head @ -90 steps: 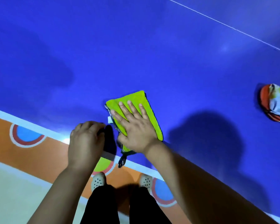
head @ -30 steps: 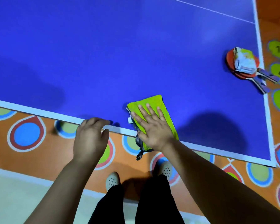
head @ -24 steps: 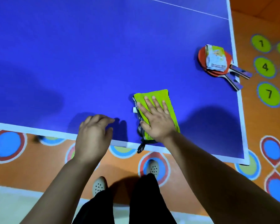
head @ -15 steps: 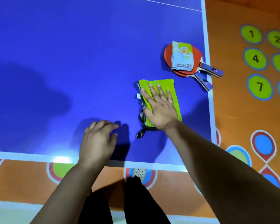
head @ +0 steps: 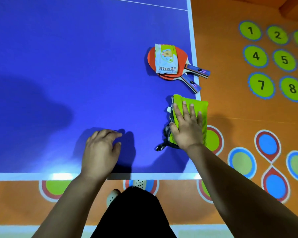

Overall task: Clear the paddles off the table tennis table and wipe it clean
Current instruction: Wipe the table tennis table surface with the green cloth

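Note:
The blue table tennis table (head: 76, 66) fills the upper left of the view. My right hand (head: 186, 127) presses flat on a folded green cloth (head: 199, 107) at the table's right edge, and the cloth's far side hangs over the white border line. My left hand (head: 100, 150) rests on the table near the front edge, fingers loosely curled, holding nothing. Two red paddles (head: 169, 63) lie stacked beyond the cloth, their handles sticking out past the right edge. A white wipes packet (head: 165, 59) lies on top of them.
The table's front right corner (head: 196, 176) is just right of my legs. An orange floor (head: 248, 117) with numbered green circles and coloured rings lies to the right and in front. My feet in light perforated shoes (head: 139, 182) stand under the front edge.
My right hand has slid the green cloth to the right along the table until it reaches the right edge, close to the paddles. My left hand moved from the front edge onto the table surface.

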Motion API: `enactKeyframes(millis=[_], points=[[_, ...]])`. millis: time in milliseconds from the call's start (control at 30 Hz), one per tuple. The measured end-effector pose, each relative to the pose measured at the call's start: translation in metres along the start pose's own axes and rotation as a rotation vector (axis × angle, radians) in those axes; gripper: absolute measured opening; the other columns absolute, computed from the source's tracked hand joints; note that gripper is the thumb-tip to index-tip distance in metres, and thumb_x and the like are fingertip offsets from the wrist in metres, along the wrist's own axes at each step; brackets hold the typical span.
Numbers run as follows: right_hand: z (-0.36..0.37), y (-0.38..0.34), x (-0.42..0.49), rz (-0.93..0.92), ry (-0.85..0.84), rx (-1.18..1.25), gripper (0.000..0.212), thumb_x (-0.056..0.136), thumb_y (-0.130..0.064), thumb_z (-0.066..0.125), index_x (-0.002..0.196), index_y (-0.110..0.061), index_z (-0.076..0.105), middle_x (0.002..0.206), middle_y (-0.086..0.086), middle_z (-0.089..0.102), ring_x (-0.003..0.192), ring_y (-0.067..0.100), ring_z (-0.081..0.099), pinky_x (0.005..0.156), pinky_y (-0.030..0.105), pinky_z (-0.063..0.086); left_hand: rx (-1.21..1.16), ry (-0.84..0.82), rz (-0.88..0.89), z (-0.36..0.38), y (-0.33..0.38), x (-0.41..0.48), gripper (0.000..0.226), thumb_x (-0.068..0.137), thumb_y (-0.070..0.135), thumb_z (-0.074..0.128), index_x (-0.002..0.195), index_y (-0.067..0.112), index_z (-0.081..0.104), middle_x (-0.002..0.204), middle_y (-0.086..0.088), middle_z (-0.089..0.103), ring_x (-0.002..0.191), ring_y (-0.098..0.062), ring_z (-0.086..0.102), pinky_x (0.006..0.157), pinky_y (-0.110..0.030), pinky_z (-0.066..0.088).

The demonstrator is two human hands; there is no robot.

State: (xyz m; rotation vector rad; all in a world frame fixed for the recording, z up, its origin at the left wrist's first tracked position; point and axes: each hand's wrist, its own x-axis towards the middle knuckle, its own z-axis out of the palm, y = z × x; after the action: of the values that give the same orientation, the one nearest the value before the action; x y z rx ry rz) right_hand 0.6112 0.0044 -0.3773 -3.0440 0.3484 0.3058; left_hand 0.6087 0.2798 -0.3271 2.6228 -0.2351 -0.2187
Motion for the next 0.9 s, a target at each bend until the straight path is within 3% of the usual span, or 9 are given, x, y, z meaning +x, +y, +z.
enactKeyframes(millis=[167, 267, 367, 467, 633, 767, 900], points=[[0.009, -0.036, -0.049, 0.174, -0.023, 0.053, 0.08, 0.082, -0.064, 0.009, 0.154, -0.031, 0.003, 0.163, 0.005, -0.001, 0.149, 0.032, -0.007, 0.117, 0.053, -0.006, -0.053, 0.031, -0.064, -0.011, -0.032, -0.021, 0.027, 0.081, 0.016, 0.057, 0.105, 0.01, 0.069, 0.1, -0.007, 0.065, 0.095, -0.03, 0.054, 0.084, -0.04, 0.042], [0.013, -0.081, -0.071, 0.186, -0.03, 0.091, 0.084, 0.081, -0.069, 0.008, 0.154, -0.028, 0.004, 0.162, 0.009, 0.0, 0.148, 0.036, -0.006, 0.114, 0.055, -0.01, -0.072, 0.031, -0.116, -0.019, -0.052, -0.039, 0.036, 0.077, 0.023, 0.05, 0.104, 0.011, 0.069, 0.1, -0.007, 0.065, 0.095, -0.029, 0.053, 0.083, -0.04, 0.042], [0.015, -0.129, -0.077, 0.145, -0.074, 0.092, 0.086, 0.08, -0.072, 0.002, 0.153, -0.028, -0.005, 0.162, 0.009, -0.01, 0.147, 0.034, -0.016, 0.113, 0.056, -0.014, -0.081, 0.032, -0.168, -0.027, -0.07, -0.057, 0.033, 0.08, 0.022, 0.052, 0.105, 0.011, 0.069, 0.101, -0.006, 0.065, 0.095, -0.029, 0.053, 0.083, -0.041, 0.043], [0.015, -0.179, -0.071, 0.047, -0.117, 0.088, 0.081, 0.087, -0.071, 0.011, 0.152, -0.029, -0.012, 0.16, 0.008, -0.021, 0.144, 0.033, -0.026, 0.113, 0.057, -0.017, -0.044, 0.08, -0.176, -0.034, -0.094, -0.076, 0.03, 0.077, 0.018, 0.054, 0.101, 0.01, 0.071, 0.097, -0.007, 0.067, 0.09, -0.031, 0.055, 0.079, -0.041, 0.045], [0.019, -0.257, -0.068, -0.203, -0.103, 0.028, 0.076, 0.093, -0.066, 0.019, 0.154, -0.028, -0.008, 0.16, 0.009, -0.018, 0.144, 0.034, -0.024, 0.112, 0.06, -0.012, 0.006, 0.132, -0.186, -0.043, -0.131, -0.109, 0.027, 0.072, 0.0, 0.073, 0.097, 0.01, 0.072, 0.093, -0.009, 0.07, 0.085, -0.033, 0.06, 0.077, -0.04, 0.046], [0.022, -0.28, -0.08, -0.422, -0.097, -0.049, 0.072, 0.095, -0.061, 0.022, 0.153, -0.031, -0.007, 0.161, 0.006, -0.016, 0.146, 0.032, -0.022, 0.114, 0.057, -0.01, 0.016, 0.179, -0.195, -0.049, -0.145, -0.125, 0.025, 0.072, 0.008, 0.064, 0.095, 0.008, 0.072, 0.096, -0.01, 0.07, 0.087, -0.034, 0.061, 0.079, -0.041, 0.047], [0.028, -0.255, -0.097, -0.6, -0.108, -0.086, 0.07, 0.095, -0.058, 0.026, 0.153, -0.035, -0.004, 0.162, 0.002, -0.012, 0.147, 0.028, -0.019, 0.116, 0.055, -0.008, 0.002, 0.156, -0.214, -0.045, -0.136, -0.128, 0.029, 0.074, 0.018, 0.057, 0.097, 0.01, 0.072, 0.097, -0.007, 0.069, 0.089, -0.032, 0.059, 0.079, -0.038, 0.046]])
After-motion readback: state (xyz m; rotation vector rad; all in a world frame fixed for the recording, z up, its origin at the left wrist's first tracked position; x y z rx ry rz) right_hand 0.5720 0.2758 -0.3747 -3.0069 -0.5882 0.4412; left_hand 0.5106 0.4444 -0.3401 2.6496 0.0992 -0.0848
